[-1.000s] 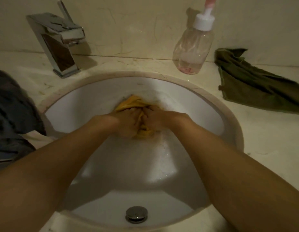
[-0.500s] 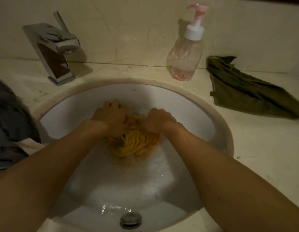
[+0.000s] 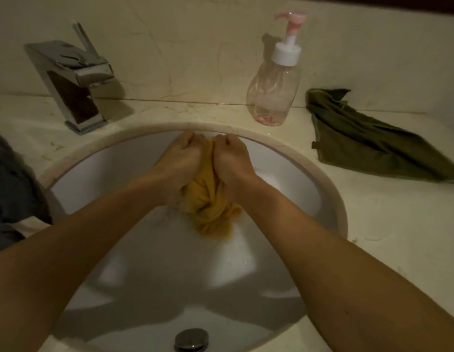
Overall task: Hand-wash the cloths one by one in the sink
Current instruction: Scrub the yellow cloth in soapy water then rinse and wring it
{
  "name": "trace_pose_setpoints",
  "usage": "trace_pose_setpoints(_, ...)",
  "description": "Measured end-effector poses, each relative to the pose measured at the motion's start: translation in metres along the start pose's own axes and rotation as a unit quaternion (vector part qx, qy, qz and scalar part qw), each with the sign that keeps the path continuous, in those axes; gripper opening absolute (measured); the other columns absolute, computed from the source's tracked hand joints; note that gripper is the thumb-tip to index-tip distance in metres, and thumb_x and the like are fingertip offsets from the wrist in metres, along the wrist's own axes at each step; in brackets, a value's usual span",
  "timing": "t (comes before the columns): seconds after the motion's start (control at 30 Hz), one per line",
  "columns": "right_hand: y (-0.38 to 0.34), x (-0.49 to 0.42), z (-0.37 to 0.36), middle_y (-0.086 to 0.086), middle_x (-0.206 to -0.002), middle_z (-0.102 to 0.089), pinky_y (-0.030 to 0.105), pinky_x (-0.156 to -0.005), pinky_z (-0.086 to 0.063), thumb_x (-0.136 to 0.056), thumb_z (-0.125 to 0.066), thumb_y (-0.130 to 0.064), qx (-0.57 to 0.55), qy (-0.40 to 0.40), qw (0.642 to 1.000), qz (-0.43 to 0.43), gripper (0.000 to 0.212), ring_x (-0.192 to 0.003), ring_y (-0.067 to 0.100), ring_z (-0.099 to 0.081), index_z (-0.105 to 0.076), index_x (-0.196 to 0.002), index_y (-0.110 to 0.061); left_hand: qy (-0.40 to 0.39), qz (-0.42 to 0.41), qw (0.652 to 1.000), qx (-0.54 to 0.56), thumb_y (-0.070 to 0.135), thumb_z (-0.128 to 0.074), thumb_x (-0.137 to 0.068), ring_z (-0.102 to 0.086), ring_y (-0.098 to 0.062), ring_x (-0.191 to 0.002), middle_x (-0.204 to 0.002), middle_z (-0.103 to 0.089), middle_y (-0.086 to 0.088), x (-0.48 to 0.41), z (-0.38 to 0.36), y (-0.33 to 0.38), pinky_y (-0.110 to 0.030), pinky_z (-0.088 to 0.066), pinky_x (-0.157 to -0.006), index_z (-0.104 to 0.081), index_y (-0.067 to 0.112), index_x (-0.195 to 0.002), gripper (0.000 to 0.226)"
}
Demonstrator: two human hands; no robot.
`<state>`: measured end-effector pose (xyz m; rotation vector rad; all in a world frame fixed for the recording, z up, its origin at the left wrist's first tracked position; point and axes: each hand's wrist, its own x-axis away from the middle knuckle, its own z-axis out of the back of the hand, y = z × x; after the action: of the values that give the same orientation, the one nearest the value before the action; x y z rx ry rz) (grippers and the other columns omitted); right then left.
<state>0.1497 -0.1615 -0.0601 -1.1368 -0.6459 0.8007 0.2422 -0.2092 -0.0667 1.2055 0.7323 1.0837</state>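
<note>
**Both hands gripping the yellow cloth in the sink**

You are holding the yellow cloth (image 3: 210,209) bunched between your two hands, up at the far side of the sink (image 3: 119,174), just below its rim. Your left hand (image 3: 181,163) is closing on the cloth's left side and your right hand (image 3: 232,161) on its right side. The fingers (image 3: 187,138) of both are curling tight into fists around the fabric, with the knuckles close together. The crumpled rest of the cloth is spilling out below your hands, against the wet white bowl. The drain plug (image 3: 191,339) is sitting at the near side of the bowl.

On the table (image 3: 386,224), a chrome faucet (image 3: 73,82) is standing behind the sink to the left. A clear pump bottle (image 3: 274,90) with a pink nozzle is standing behind it to the right. A green cloth (image 3: 368,143) is lying crumpled farther right, apart from the bowl. Some dark grey fabric (image 3: 12,189) is lying at the left edge of view.
</note>
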Motion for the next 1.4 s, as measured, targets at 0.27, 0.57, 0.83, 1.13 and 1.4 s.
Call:
trace_pose_setpoints(0.27,-0.020,0.043,-0.025,0.001,-0.095,-0.059,0.043,-0.087,-0.053,-0.106,-0.046,-0.022,-0.015,-0.001,0.994,0.108,0.012,-0.095,0.022,-0.060,-0.053,-0.112,-0.014,0.018,-0.018,0.997,0.075,0.013,-0.048,-0.103,-0.065,-0.016,-0.077,-0.092,-0.064,-0.008,0.006,0.016,-0.004,-0.024,-0.056,-0.057,-0.055,0.008,-0.107,0.009)
trace_pose_setpoints(0.57,-0.025,0.056,-0.028,-0.005,-0.099,-0.056,0.039,-0.090,-0.047,-0.109,-0.040,-0.026,-0.017,-0.023,0.997,0.070,0.019,-0.100,0.020,-0.057,-0.051,-0.122,-0.018,0.019,-0.023,1.000,-0.011,0.039,-0.050,-0.100,-0.071,-0.027,-0.102,-0.106,-0.072,-0.001,-0.013,0.015,-0.022,-0.051,-0.059,-0.088,-0.062,0.027,-0.116,0.024)
trace_pose_setpoints(0.83,-0.007,0.014,-0.006,0.011,-0.109,-0.068,0.051,-0.094,-0.057,-0.097,-0.051,-0.022,-0.066,0.003,0.995,-0.075,0.022,-0.101,0.030,-0.067,-0.059,-0.116,-0.014,0.057,-0.109,0.992,-0.038,0.022,-0.038,-0.108,-0.051,-0.007,-0.117,-0.128,-0.054,0.007,0.027,-0.012,0.012,-0.018,-0.044,-0.097,-0.053,0.024,-0.137,0.033)
trace_pose_setpoints(1.13,-0.012,0.020,-0.008,0.004,-0.117,-0.067,0.047,-0.099,-0.055,-0.102,-0.055,-0.023,-0.083,0.016,0.996,0.007,0.025,-0.108,0.023,-0.066,-0.060,-0.127,-0.021,0.076,-0.103,0.992,-0.001,0.023,-0.039,-0.108,-0.057,-0.008,-0.114,-0.125,-0.059,0.007,0.032,-0.007,0.013,-0.020,-0.048,-0.093,-0.054,0.024,-0.136,0.032)
trace_pose_setpoints(1.4,-0.014,0.045,-0.029,-0.009,-0.108,-0.065,0.025,-0.087,-0.056,-0.107,-0.050,-0.028,-0.106,-0.025,0.990,0.088,0.018,-0.103,0.008,-0.063,-0.058,-0.122,-0.031,0.080,-0.100,0.991,-0.040,0.023,-0.044,-0.107,-0.054,-0.014,-0.123,-0.141,-0.053,0.001,0.014,0.017,0.004,-0.012,-0.046,-0.084,-0.046,0.020,-0.146,0.039)
